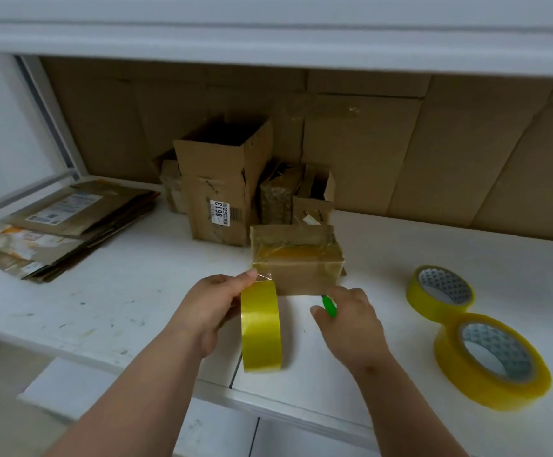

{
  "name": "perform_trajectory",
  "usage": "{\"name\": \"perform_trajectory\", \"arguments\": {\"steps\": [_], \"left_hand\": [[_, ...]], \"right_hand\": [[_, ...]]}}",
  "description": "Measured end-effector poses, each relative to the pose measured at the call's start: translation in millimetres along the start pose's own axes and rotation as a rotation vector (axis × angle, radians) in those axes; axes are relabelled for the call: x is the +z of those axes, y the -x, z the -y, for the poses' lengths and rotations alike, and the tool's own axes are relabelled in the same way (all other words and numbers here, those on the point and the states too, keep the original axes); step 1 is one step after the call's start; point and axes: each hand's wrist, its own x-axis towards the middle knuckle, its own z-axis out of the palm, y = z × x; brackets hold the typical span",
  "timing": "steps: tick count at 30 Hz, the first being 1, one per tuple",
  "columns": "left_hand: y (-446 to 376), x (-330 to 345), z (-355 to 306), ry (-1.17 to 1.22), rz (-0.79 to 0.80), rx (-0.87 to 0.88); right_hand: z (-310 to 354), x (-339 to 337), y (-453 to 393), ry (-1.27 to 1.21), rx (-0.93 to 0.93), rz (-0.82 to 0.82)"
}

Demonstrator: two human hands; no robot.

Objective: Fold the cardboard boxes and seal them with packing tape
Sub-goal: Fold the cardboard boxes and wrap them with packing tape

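Note:
A small closed cardboard box stands on the white table, its top and sides wrapped in clear tape. My left hand grips a yellow tape roll held on edge just left of the box. A short strip of tape runs from the roll to the box's lower left corner, under my left thumb. My right hand is closed on a small green tool at the box's lower right corner; the tool's tip is hidden.
Two more yellow tape rolls lie flat at the right. Behind the box stand a tall open carton and smaller open boxes. A stack of flattened cardboard lies at the left. Cardboard sheets line the back wall.

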Motion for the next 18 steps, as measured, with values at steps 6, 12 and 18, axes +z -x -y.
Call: {"name": "perform_trajectory", "arguments": {"steps": [6, 12, 18], "left_hand": [[8.1, 2.5, 4.4, 0.017, 0.044, 0.025], [10.0, 6.8, 6.1, 0.048, 0.054, 0.006], [4.6, 9.6, 7.8, 0.110, 0.033, 0.018]], "right_hand": [[-16.9, 13.1, -12.7, 0.288, 0.037, 0.009], [-33.8, -23.3, -25.6, 0.073, 0.263, 0.040], [3.3, -70.4, -18.6, -0.353, -0.128, -0.026]]}}
